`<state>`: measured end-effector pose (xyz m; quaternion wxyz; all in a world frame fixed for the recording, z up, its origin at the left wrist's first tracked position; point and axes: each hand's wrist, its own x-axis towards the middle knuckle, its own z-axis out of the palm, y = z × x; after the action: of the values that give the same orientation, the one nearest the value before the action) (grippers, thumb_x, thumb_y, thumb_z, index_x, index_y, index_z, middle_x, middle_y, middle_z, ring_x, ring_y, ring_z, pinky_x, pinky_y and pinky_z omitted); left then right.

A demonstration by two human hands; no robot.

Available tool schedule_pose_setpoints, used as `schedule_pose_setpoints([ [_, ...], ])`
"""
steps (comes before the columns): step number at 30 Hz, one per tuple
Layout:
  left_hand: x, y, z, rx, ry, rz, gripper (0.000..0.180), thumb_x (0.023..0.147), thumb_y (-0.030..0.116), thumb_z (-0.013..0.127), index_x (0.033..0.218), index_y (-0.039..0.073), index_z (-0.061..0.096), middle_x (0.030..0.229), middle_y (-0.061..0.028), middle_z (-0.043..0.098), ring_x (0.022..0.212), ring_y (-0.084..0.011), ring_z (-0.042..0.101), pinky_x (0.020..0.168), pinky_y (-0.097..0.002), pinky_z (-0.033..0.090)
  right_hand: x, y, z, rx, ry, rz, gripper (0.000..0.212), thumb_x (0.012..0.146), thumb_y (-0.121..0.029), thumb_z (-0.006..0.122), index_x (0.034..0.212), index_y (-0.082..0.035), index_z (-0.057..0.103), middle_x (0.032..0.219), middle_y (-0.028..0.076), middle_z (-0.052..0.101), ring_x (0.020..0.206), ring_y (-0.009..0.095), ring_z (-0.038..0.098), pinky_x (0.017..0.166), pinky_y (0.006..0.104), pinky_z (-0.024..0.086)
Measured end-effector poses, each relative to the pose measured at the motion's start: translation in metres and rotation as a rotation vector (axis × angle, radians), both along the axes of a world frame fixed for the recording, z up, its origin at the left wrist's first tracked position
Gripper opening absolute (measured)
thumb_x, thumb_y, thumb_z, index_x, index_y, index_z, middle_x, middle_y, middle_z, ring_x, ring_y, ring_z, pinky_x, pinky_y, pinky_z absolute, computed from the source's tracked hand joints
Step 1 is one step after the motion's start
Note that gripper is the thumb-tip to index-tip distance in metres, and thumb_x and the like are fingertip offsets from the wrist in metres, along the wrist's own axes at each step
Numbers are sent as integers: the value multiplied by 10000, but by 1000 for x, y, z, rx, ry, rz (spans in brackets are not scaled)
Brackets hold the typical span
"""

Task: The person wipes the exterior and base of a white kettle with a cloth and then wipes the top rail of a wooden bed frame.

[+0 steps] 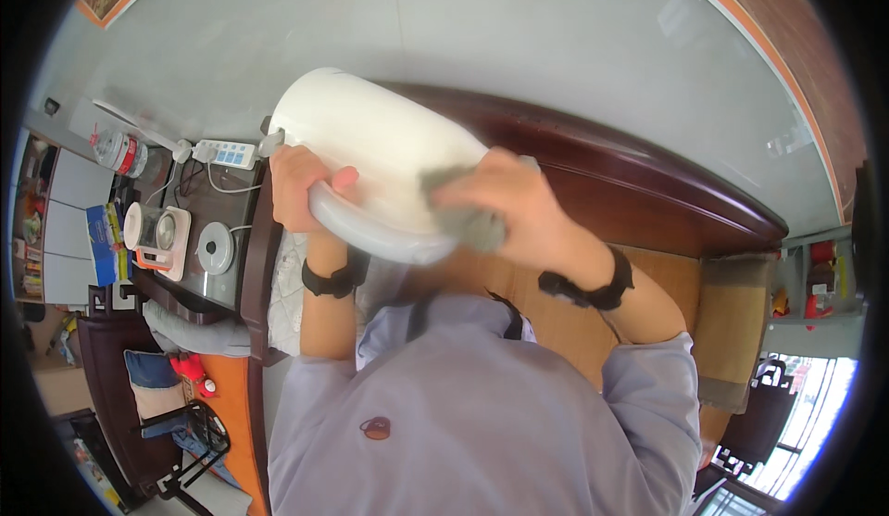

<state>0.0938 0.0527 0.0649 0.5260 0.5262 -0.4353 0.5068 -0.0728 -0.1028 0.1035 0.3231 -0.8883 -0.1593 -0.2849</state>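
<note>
White rounded thing [370,127] is at twelve o'clock from the chest. Left hand [294,187] fingers grip its grey edge [380,224] at eight, maybe for steadiness; right hand [519,206] fingers squeeze a blurry grey cloth [482,229] at four.

You have a grey wall [528,34] across the top of the frame, with orange trim [736,14] curving down the upper right. A glossy dark wooden headboard [639,196] runs from centre to right. At left you see a dark counter [220,284] near white cabinets [79,224]; bright light fills a window [822,409] at lower right.
</note>
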Motion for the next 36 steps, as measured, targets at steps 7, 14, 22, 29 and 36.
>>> schedule_pose_setpoints([
  [7,-6,-4,6,24,4,-28,427,747,366,718,665,29,470,604,-59,491,541,-226,476,569,-344,420,0,0,10,-160,-39,19,287,571,-47,680,851,-48,617,867,26,642,628,213,475,576,285,431],
  [14,-11,-9,13,39,-37,-23,430,737,366,726,669,32,464,594,-58,480,539,-225,475,576,-341,421,-13,-6,15,-106,-66,53,280,534,-31,657,796,-90,579,731,-7,564,576,190,437,490,287,389],
  [22,-9,-9,9,17,37,-103,410,720,330,746,673,34,467,602,-54,474,537,-226,465,572,-328,421,-4,0,22,-146,-83,29,267,550,-26,636,801,-90,572,731,6,575,586,199,451,494,292,400],
  [29,-1,3,-11,-44,215,-71,414,732,349,737,680,18,495,612,-47,488,555,-165,463,544,-272,414,21,-46,15,201,397,-258,381,630,107,542,959,-66,627,832,85,638,722,148,575,644,255,465],
  [36,30,47,-60,-293,907,99,294,858,225,603,684,3,523,620,-19,515,563,-102,451,543,-243,415,39,-51,-23,791,388,-419,426,677,104,403,1047,-10,580,904,106,629,797,199,600,728,309,491],
])
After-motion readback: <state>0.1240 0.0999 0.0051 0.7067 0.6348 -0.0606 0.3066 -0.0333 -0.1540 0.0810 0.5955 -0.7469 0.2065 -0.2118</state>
